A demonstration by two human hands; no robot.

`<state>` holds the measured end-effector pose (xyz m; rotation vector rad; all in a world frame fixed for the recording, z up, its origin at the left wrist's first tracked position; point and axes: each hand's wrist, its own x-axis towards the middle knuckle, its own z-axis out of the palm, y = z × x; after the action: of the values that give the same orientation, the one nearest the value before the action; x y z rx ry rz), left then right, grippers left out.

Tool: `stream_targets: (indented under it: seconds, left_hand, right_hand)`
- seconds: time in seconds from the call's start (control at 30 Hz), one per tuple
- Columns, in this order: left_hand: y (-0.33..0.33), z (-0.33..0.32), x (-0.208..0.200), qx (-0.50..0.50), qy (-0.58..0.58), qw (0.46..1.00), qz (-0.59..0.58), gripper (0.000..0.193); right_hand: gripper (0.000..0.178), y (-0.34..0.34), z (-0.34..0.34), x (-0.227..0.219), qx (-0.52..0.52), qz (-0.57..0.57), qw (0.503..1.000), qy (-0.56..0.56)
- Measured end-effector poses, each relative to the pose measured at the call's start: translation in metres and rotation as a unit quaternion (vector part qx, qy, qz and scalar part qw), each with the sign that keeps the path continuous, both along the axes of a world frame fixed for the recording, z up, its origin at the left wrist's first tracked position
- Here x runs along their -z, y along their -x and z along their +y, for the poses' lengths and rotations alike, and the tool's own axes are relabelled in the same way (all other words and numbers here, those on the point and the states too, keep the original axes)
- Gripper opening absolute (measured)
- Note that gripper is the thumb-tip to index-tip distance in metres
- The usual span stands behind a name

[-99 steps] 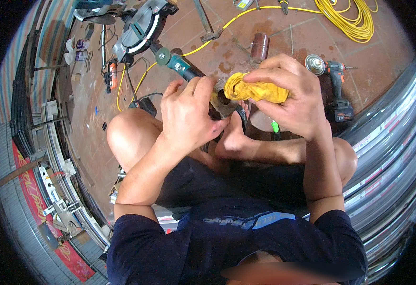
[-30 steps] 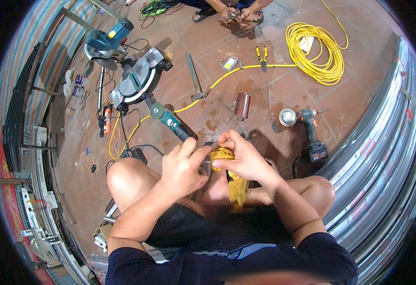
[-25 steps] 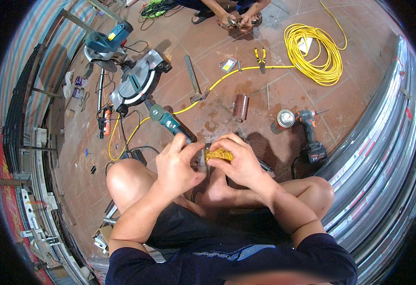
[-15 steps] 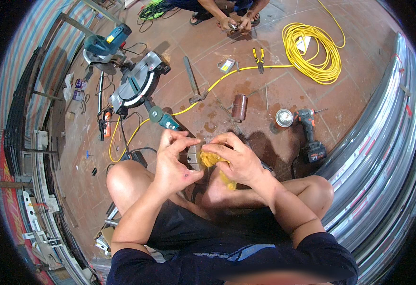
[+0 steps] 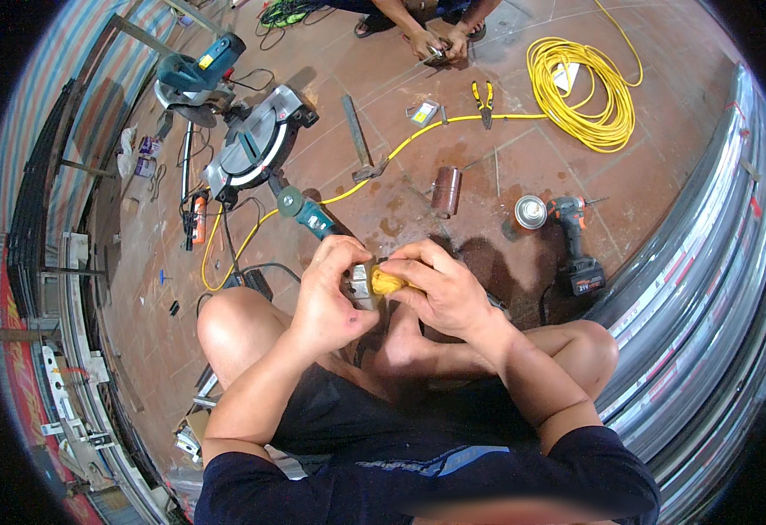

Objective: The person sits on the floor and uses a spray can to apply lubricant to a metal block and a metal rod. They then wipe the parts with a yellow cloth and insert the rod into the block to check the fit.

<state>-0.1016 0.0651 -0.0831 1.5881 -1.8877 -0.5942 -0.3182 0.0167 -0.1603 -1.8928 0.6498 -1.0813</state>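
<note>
In front of my crossed legs, my left hand [image 5: 323,293] grips a small silvery metal piece [image 5: 362,285] between thumb and fingers. Its exact kind is hard to make out, as the fingers cover part of it. My right hand [image 5: 453,296] pinches a bunched yellow cloth [image 5: 389,281], which is pressed against the metal piece's right side. Just beyond my left hand lies a teal angle grinder [image 5: 316,220]. A dark red-brown cylinder [image 5: 446,191] lies farther off on the floor.
A mitre saw [image 5: 256,149] stands far left, near a hammer [image 5: 361,144]. Pliers [image 5: 484,105] and a coiled yellow hose [image 5: 576,105] lie ahead. A spray can [image 5: 530,212], cordless drill [image 5: 571,236] and plastic-wrapped metal bars [image 5: 698,254] are right. Another person's hands [image 5: 440,44] work opposite.
My right hand has brought the cloth in against the metal piece, and its hanging end no longer shows. My left fingers have closed nearer around the piece.
</note>
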Motion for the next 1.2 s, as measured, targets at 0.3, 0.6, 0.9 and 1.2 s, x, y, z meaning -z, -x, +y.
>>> stream_targets:
  seconds: [0.3, 0.6, 0.9, 1.2]
  left_hand:
    - [0.009, 0.009, 0.01, 0.052, 0.049, 0.995, -0.072, 0.058]
    - [0.014, 0.006, 0.004, 0.069, 0.044, 0.993, -0.086, 0.052]
    - [0.002, 0.001, 0.01, -0.076, -0.07, 0.994, -0.047, 0.053]
    - [-0.008, 0.001, 0.016, -0.123, -0.202, 0.971, 0.029, 0.052]
  right_hand:
    - [0.03, -0.01, 0.01, 0.022, -0.017, 0.003, 0.986, -0.165]
    - [0.022, -0.018, 0.014, 0.029, -0.069, -0.177, 0.839, -0.51]
    - [0.053, -0.015, 0.021, 0.018, 0.007, -0.006, 0.994, -0.106]
    - [0.044, -0.015, 0.012, 0.028, -0.005, 0.057, 0.998, -0.03]
